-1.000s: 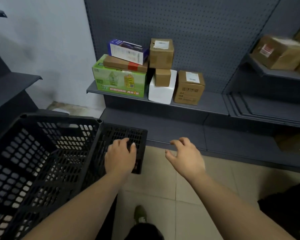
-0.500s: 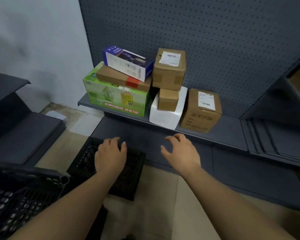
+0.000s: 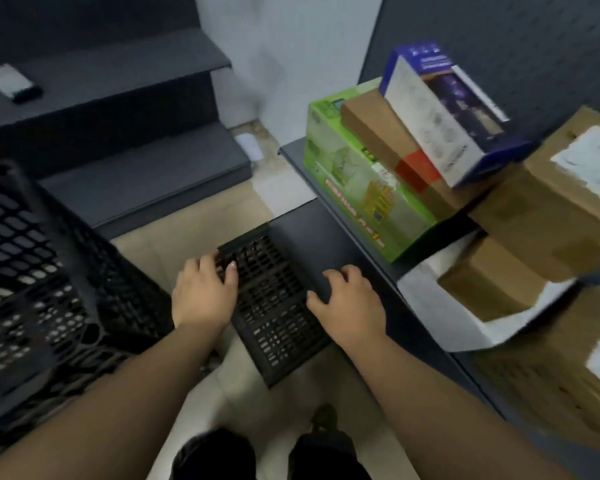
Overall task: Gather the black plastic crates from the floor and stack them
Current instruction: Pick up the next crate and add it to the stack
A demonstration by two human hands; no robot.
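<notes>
A flat black lattice crate (image 3: 274,317) lies on the tiled floor against the base of the right-hand shelf. My left hand (image 3: 203,294) grips its far left edge, fingers curled over the rim. At the crate's right edge is my right hand (image 3: 349,304), fingers spread and just touching, holding nothing. A large, deep black crate (image 3: 32,271) stands to the left, close beside the flat one.
A low dark shelf (image 3: 293,157) on the right carries a green box (image 3: 361,181), a blue and white box (image 3: 440,109), brown cartons (image 3: 548,209) and a white foam box (image 3: 492,330). Dark stepped shelving (image 3: 146,178) fills the back left. My feet (image 3: 323,419) show below.
The view has swung down and left. The flat crate went from leaning on the big crate to lying on the floor. My right hand has come in to its right edge.
</notes>
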